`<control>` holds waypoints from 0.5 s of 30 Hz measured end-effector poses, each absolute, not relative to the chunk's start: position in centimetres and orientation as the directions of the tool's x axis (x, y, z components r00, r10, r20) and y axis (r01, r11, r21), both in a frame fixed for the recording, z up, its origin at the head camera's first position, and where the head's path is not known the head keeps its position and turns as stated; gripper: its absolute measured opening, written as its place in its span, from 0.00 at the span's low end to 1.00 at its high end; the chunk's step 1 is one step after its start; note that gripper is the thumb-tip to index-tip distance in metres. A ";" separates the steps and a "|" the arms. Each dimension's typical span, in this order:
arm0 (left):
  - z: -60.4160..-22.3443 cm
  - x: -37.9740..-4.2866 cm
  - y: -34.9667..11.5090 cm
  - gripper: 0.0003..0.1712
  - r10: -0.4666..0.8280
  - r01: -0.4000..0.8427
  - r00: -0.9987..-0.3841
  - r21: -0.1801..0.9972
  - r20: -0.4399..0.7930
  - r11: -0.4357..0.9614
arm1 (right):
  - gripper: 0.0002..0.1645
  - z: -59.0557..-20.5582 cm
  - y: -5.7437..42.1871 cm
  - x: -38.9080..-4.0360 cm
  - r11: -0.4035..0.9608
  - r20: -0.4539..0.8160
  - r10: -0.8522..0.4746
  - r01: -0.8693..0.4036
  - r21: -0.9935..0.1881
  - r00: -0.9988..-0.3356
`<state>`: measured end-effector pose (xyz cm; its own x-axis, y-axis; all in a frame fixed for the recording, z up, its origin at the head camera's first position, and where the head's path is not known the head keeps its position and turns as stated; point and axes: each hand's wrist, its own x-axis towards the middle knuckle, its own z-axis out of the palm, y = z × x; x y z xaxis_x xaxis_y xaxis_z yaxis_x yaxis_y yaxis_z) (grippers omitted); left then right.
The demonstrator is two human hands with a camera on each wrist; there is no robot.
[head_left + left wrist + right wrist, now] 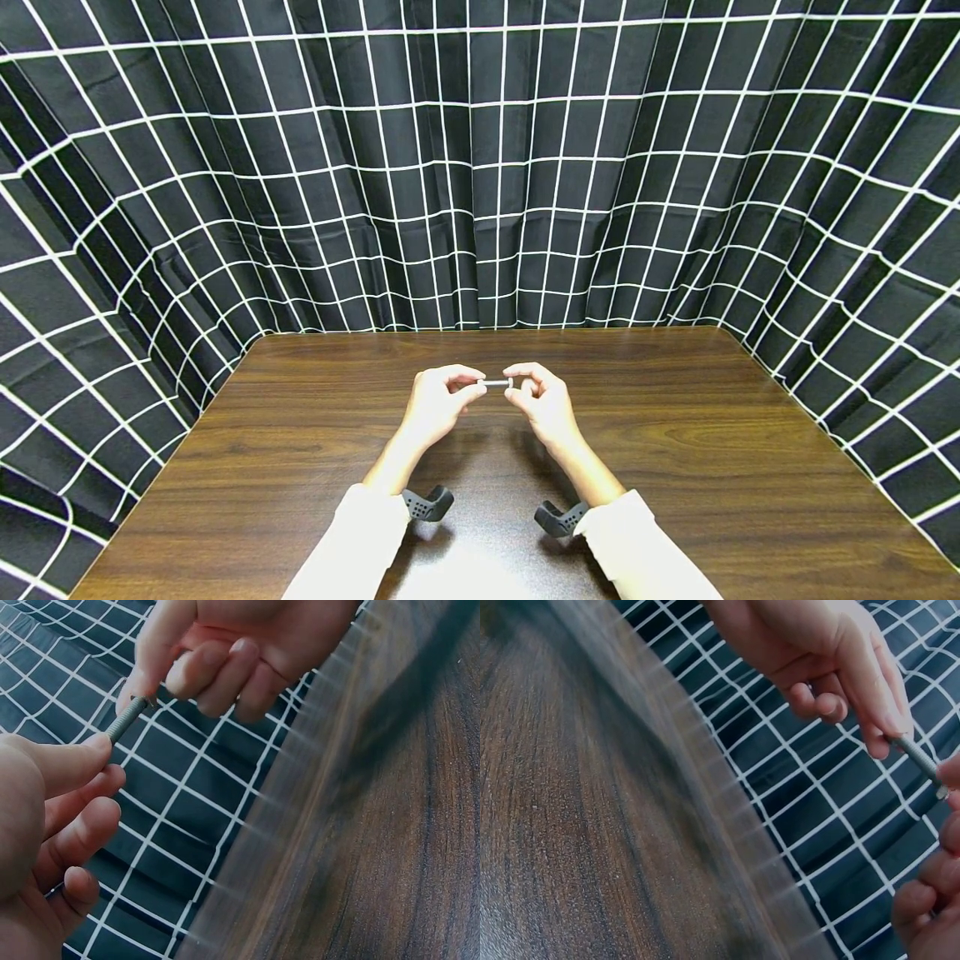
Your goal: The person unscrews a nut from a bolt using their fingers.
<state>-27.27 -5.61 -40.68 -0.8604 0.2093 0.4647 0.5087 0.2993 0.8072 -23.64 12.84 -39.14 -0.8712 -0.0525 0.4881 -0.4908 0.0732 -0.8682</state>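
A small grey threaded bolt (496,383) is held level above the table, spanning the gap between both hands. My left hand (441,404) pinches its left end between thumb and fingers. At the other end, my right hand (546,408) pinches it with thumb and forefinger. Threads show along the bolt's shank (126,721) in the left wrist view, and a wider piece sits at the right hand's fingertips, partly hidden by them. The right wrist view shows the bolt (917,756) running from the left fingertips to the right thumb.
Under the hands lies a brown wood-grain table (300,433). A black curtain with a white grid (480,183) surrounds its back and sides. Dark wrist-camera mounts (431,504) are on both forearms, beside white sleeves (352,542).
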 end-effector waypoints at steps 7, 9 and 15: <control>-40.5 -27.2 -5.5 0.08 0.219 0.515 -0.856 0.809 0.468 0.283 | 0.12 -40.1 12.9 -24.5 0.113 0.359 0.023 -0.354 -0.928 -0.933; -40.5 -27.1 -5.6 0.08 0.218 0.514 -0.856 0.812 0.468 0.277 | 0.15 -40.8 13.0 -25.1 0.158 0.326 0.049 -0.315 -0.936 -0.944; -40.4 -27.0 -5.6 0.08 0.221 0.525 -0.849 0.810 0.479 0.262 | 0.21 -41.9 13.0 -25.8 0.285 0.318 0.120 -0.275 -0.918 -0.940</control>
<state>-26.99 -5.56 -40.40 -0.8494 0.2212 0.4792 0.5251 0.2617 0.8098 -25.84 12.99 -41.91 -0.9404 0.1198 0.3183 -0.2746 0.2847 -0.9185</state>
